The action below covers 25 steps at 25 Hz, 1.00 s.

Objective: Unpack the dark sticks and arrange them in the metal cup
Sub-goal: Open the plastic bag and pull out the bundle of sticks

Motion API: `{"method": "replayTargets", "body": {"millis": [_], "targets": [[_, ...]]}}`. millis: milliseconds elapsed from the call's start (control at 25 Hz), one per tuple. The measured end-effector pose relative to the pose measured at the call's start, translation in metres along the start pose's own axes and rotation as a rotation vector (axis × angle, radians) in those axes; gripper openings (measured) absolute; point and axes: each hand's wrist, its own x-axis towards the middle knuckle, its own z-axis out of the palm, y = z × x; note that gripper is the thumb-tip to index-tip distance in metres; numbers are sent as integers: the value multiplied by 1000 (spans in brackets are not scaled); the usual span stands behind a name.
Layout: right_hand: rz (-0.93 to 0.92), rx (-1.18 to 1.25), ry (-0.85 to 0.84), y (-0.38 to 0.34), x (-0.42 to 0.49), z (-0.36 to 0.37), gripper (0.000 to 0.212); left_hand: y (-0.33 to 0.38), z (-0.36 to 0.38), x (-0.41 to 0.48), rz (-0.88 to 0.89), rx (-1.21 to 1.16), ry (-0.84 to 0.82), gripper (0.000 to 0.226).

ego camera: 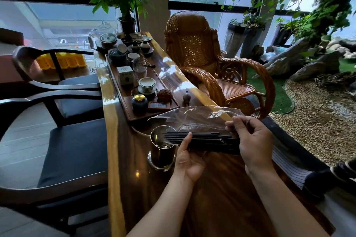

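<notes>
A bundle of dark sticks (208,139) lies level above the table, its left ends over the mouth of the metal cup (161,152). My left hand (187,157) holds the bundle from below, thumb on top. At the bundle's right end, my right hand (250,140) grips the sticks together with the edge of a clear plastic bag (194,116). The bag is pulled back and billows up behind the sticks. The cup stands upright on the dark wooden table (221,188), just left of my left hand.
A long tea tray (133,115) with cups, jars and a glass teapot (105,31) runs along the table beyond the cup. Dark chairs (73,152) stand on the left, a rattan rocking chair (202,57) on the right. Gravel, rocks and plants fill the far right.
</notes>
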Motion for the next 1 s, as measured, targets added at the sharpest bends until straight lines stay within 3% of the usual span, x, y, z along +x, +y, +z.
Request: {"method": "replayTargets", "body": {"millis": [480, 600, 760, 840, 1000], "targets": [[-108, -181, -103, -18, 11, 15, 9, 4, 2, 3, 12, -31, 96, 64], [-175, -327, -223, -25, 12, 11, 37, 6, 8, 2, 36, -63, 72, 58], [-39, -343, -284, -20, 4, -8, 72, 8, 9, 4, 26, -92, 9, 52], [-14, -387, -277, -15, -5, -17, 68, 9, 10, 3, 26, -112, -3, 46], [-32, -441, -195, -13, -13, -21, 28, 11, 13, 4, 51, -58, 36, 47]]}}
